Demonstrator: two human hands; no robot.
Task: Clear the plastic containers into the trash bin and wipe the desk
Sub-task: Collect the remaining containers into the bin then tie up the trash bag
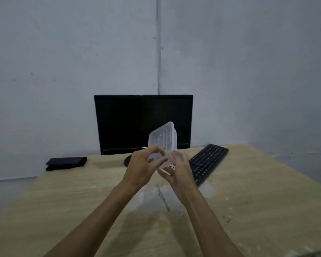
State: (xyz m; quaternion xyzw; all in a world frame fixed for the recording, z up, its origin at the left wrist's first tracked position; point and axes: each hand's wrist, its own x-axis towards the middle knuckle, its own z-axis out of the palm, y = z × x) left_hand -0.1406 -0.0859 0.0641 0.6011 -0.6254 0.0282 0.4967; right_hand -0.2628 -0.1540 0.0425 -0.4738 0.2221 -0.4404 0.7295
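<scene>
1. A clear, rectangular plastic food container [163,140] is held up in the air above the pale wooden desk [67,201], tilted steeply so that one corner points up in front of the dark screen
2. The right hand [178,171] grips the container at its lower edge, fingers curled round the lower right side; the exact fingertip contact is blurred
3. The left hand [145,166] sits on the container's lower left face, fingers spread and bent, with their tips touching the plastic; whether it truly clamps the container or only steadies it I cannot tell
4. Both forearms reach in from the bottom edge and meet near the middle of the view
5. A black flat-screen monitor [130,123], switched off, stands at the back of the desk against the grey wall [63,52]; its round base shows just left of the left hand
6. A black computer keyboard [208,162] lies at an angle to the right of the monitor, just behind the right hand
7. A dark folded cloth [66,163] lies on the far left part of the desk, well apart from the hands
8. The desk surface below the hands shows a glossy, wet-looking patch [146,199], a thin scratch-like mark and a yellowish stain [164,226] nearer the camera
</scene>
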